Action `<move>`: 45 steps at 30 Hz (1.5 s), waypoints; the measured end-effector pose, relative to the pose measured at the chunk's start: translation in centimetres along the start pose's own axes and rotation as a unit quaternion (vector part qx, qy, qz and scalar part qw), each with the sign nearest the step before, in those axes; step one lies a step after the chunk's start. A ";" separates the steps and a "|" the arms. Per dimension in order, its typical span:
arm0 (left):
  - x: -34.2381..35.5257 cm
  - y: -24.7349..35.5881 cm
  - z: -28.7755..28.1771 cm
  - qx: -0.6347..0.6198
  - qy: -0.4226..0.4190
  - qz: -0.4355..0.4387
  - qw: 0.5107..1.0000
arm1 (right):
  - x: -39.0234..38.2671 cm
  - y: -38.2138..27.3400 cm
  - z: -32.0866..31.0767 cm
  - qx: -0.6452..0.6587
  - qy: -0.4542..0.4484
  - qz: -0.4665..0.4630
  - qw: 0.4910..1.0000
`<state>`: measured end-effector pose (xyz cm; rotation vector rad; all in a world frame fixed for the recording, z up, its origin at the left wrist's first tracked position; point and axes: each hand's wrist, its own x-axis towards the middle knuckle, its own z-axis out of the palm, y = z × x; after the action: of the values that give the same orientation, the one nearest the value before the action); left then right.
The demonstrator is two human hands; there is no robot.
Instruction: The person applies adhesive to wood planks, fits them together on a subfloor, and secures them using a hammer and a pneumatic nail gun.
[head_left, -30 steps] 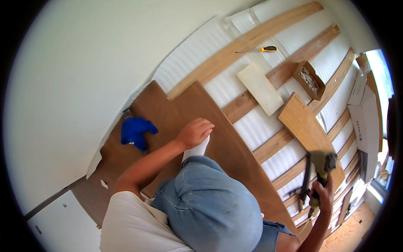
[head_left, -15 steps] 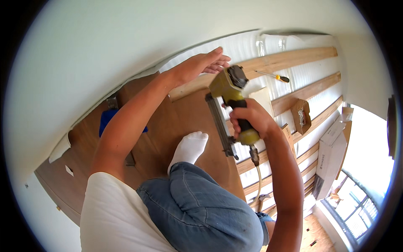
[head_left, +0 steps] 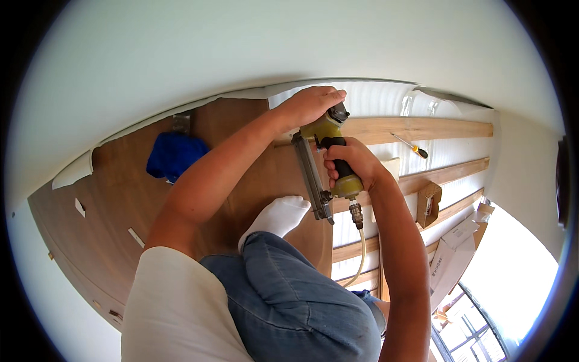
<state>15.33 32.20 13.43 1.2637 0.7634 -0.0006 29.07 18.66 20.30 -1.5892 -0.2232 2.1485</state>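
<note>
My right hand (head_left: 353, 161) is wrapped round the black grip of an olive-green pneumatic nail gun (head_left: 322, 130). A pale air hose (head_left: 362, 256) hangs from the fitting at the grip's end. The gun's long dark magazine (head_left: 312, 178) slants down beside my foot. My left hand (head_left: 315, 104) is closed over the gun's head, thumb on top; its other fingers are hidden behind the tool. Under the gun, the edge of the brown floor boards (head_left: 289, 172) meets wooden battens (head_left: 386, 129) laid over white sheeting (head_left: 368, 99).
A screwdriver (head_left: 410, 145) with a yellow-black handle lies between battens. Beyond it stand an open small cardboard box (head_left: 429, 205) and a long carton (head_left: 453, 253). A blue cloth-like item (head_left: 175, 155) lies near the wall (head_left: 181, 54). My white-socked foot (head_left: 277, 216) rests on the boards.
My left hand, stretched out with fingers apart beside the gun before, has come onto the gun's head. The view has shifted; my right hand keeps its hold on the grip.
</note>
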 end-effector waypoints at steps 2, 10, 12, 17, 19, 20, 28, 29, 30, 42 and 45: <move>0.0 -0.6 0.0 -0.014 -0.001 -0.009 1.000 | 0.4 0.0 0.0 -0.014 -0.001 0.016 1.000; -1.1 -2.6 -0.8 -0.117 0.073 0.096 0.986 | 0.9 -2.4 1.6 -0.088 0.016 0.049 0.995; -1.5 -3.3 -1.3 -0.130 0.081 0.113 0.982 | 1.2 -2.5 2.1 -0.113 0.018 0.047 0.992; -2.6 -2.5 -1.3 -0.135 0.075 0.130 0.979 | 1.1 -2.5 2.4 -0.124 0.022 0.044 0.991; -2.8 -2.3 -1.5 -0.148 0.072 0.125 0.978 | 1.1 -2.5 2.3 -0.136 0.026 0.042 0.989; -2.7 -2.3 -1.4 -0.158 0.071 0.128 0.977 | 1.1 -2.6 2.4 -0.150 0.031 0.040 0.987; 0.5 -1.9 1.4 -0.160 0.079 0.157 0.971 | -0.7 -4.2 -0.3 -0.197 0.079 0.053 0.976; 0.7 -1.7 1.7 -0.155 0.084 0.166 0.970 | -0.7 -4.0 -0.7 -0.195 0.082 0.047 0.976; 0.8 -1.7 1.8 -0.165 0.077 0.166 0.969 | -0.8 -3.8 -1.1 -0.194 0.086 0.041 0.976; 2.5 -1.3 2.5 -0.160 0.058 0.160 0.972 | -1.6 -4.1 -2.4 -0.159 0.081 0.060 0.982; 2.5 -1.1 2.5 -0.156 0.035 0.145 0.976 | -1.6 -3.4 -2.4 -0.135 0.090 0.056 0.985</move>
<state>18.08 30.66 11.46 1.0664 0.6051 0.3901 32.63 20.63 22.26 -1.9809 -0.3900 2.1113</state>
